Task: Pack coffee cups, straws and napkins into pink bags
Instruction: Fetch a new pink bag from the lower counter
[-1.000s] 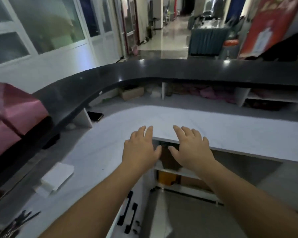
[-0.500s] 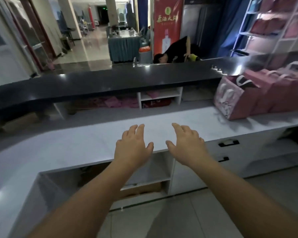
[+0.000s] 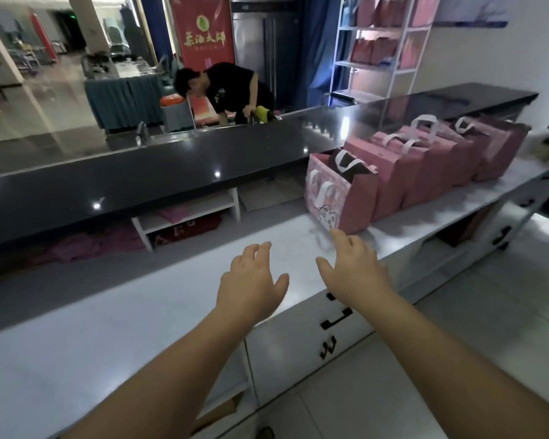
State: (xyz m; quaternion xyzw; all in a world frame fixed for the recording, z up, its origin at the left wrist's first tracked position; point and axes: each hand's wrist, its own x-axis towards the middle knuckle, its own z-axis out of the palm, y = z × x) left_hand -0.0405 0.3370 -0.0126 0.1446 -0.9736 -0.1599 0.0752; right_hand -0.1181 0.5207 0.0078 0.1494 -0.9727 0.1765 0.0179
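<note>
Pink bags (image 3: 403, 172) stand in a row just beyond and to the right of the right hand (image 3: 355, 267), whose relaxed, empty fingers nearly reach the nearest bag (image 3: 339, 194), while the left hand (image 3: 251, 280) hovers beside it, spread and empty, over the white counter (image 3: 108, 327).

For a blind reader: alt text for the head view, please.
Two empty open hands, left hand and right hand, reach over a white counter toward a row of pink bags.
</note>
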